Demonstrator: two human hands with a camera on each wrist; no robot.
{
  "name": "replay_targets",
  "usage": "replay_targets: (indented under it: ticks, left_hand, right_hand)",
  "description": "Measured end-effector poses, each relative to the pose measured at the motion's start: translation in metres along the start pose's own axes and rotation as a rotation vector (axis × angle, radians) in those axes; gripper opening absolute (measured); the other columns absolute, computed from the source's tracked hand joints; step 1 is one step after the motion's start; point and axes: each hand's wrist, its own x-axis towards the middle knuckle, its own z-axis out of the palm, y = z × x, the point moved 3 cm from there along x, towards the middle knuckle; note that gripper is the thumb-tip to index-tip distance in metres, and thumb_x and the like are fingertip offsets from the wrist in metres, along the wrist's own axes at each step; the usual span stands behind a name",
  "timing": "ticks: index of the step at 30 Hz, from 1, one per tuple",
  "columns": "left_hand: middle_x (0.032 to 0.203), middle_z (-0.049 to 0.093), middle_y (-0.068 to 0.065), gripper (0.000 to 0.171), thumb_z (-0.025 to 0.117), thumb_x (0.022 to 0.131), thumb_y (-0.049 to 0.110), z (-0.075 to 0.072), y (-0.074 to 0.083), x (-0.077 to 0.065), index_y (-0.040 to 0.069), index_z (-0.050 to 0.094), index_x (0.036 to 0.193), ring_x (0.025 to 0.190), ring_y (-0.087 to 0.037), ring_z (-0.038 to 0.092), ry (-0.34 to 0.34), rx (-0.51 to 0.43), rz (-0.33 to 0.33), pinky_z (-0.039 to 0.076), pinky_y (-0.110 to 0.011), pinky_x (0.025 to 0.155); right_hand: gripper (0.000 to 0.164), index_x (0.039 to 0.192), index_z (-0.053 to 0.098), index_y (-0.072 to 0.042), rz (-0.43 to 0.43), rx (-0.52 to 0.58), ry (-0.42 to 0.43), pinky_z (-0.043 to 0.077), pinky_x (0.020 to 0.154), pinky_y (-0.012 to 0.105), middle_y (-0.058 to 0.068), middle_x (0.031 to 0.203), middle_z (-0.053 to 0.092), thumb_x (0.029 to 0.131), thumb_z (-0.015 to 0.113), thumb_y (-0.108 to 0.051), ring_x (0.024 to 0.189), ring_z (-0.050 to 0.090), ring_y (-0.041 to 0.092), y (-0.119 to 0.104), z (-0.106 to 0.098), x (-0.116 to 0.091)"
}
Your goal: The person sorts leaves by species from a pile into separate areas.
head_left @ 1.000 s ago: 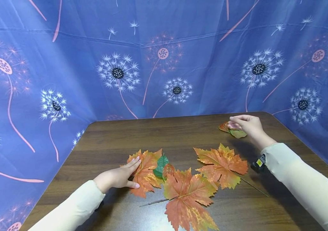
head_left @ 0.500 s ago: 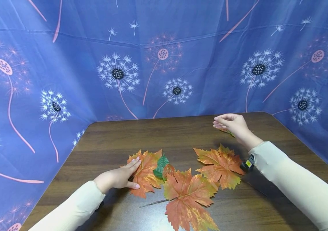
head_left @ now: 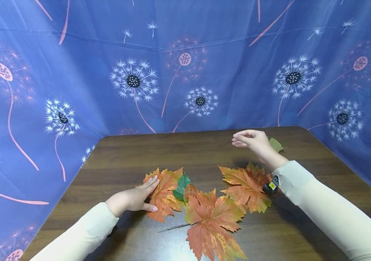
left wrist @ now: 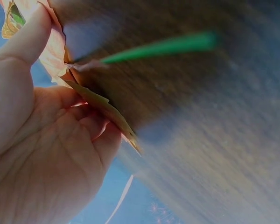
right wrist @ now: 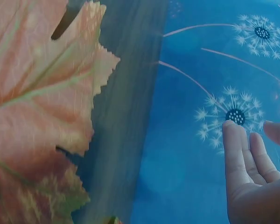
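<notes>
Table (head_left: 133, 154): brown, blue cloth (head_left: 234, 69) behind
Left hand (head_left: 133, 198): spread on orange leaf (head_left: 166, 192)
Right hand (head_left: 254, 143): raised, fingers relaxed (yellow-green leaf (head_left: 275, 144) nearby)

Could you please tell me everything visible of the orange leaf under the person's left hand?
The orange, yellow-flecked, lobed leaf looks like thin fabric or plastic with jagged edges. It lies left of centre on the brown wood-grain table. The person's bare left hand rests on it, fingers straight, hiding part. Its right side meets a dark green leaf; which lies on top is hard to tell. The left wrist view shows a green stem, seemingly its own.
</notes>
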Motion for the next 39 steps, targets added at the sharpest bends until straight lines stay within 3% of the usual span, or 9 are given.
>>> replay_targets:
  ticks: [7,17,23,31,39]
  left_hand:
    - [0.163,0.005,-0.018,0.093,0.067,0.087,0.040,-0.002,0.000,0.000,0.002,0.015,0.155,0.148,-0.038,0.013,-0.008,-0.004,0.000,0.025,-0.059,0.112]
    - [0.163,0.005,-0.018,0.093,0.066,0.088,0.041,0.000,-0.001,0.001,0.002,0.015,0.155,0.148,-0.037,0.013,-0.011,-0.007,-0.002,0.026,-0.058,0.112]
    - [0.163,0.004,-0.017,0.094,0.066,0.088,0.042,0.001,-0.001,0.001,0.004,0.013,0.156,0.149,-0.036,0.012,-0.019,-0.002,-0.015,0.024,-0.059,0.113]
    - [0.163,0.005,-0.018,0.095,0.066,0.088,0.041,0.002,-0.001,0.001,0.003,0.012,0.155,0.149,-0.036,0.012,-0.014,-0.008,-0.012,0.024,-0.058,0.113]
    - [0.162,0.008,-0.018,0.096,0.070,0.085,0.040,0.000,-0.002,0.002,0.003,0.015,0.155,0.148,-0.038,0.015,0.020,-0.029,-0.004,0.026,-0.059,0.112]
  right_hand:
    - [0.041,0.118,0.058,0.013,0.021,-0.024,-0.043,0.056,0.085,0.028,-0.007,0.083,0.075,0.094,0.065,-0.019,0.085,0.074,0.015,-0.001,0.020,0.001]
    - [0.038,0.118,0.059,0.013,0.017,-0.034,-0.163,0.056,0.086,0.035,0.023,0.107,0.071,0.094,0.064,-0.015,0.089,0.073,0.020,0.001,0.051,-0.003]
    - [0.037,0.116,0.063,0.008,0.044,-0.047,-0.203,0.053,0.091,0.043,0.018,0.103,0.073,0.091,0.068,-0.019,0.088,0.073,0.021,0.003,0.068,-0.006]
    - [0.034,0.117,0.064,0.006,0.077,-0.044,-0.333,0.047,0.096,0.055,0.019,0.106,0.072,0.091,0.068,-0.015,0.088,0.073,0.021,0.002,0.100,-0.015]
    - [0.035,0.118,0.063,0.007,0.091,-0.028,-0.440,0.048,0.095,0.054,0.020,0.108,0.071,0.089,0.069,-0.011,0.096,0.070,0.033,0.006,0.127,-0.018]
